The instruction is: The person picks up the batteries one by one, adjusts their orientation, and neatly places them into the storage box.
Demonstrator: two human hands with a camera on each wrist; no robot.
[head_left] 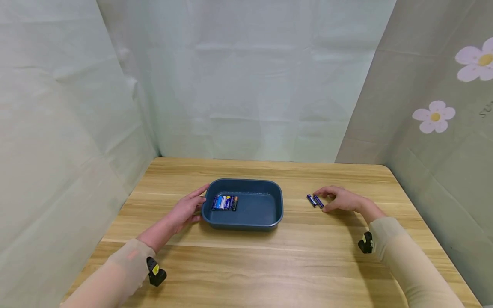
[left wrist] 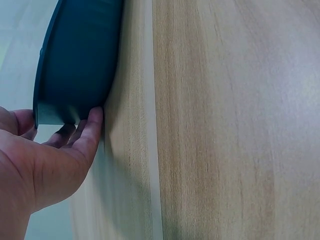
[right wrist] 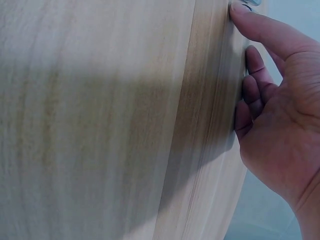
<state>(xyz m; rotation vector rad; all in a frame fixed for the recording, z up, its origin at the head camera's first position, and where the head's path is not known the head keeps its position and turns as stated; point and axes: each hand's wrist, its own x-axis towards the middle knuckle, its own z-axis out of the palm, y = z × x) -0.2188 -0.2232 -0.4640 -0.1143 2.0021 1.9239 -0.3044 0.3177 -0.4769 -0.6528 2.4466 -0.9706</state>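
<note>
A dark blue rectangular tray (head_left: 262, 220) sits on the wooden table. At its left end my left hand (head_left: 187, 212) rests its extended fingers against the outer wall, as the left wrist view (left wrist: 55, 165) also shows. Inside the tray, several batteries (head_left: 224, 203) lie side by side in a row near the left wall. To the right of the tray, my right hand (head_left: 340, 199) pinches a dark blue battery (head_left: 318, 201) between thumb and index finger at its two ends. A second dark battery (head_left: 311, 200) lies just left of it. In the right wrist view, the batteries are mostly hidden.
The wood-grain table (head_left: 246, 265) ends at a pale cloth backdrop (head_left: 254, 85) behind and at both sides. White flowers (head_left: 434, 116) are printed on the right cloth. A small black wrist camera (head_left: 155, 271) is strapped at the left sleeve, another (head_left: 365, 243) at the right.
</note>
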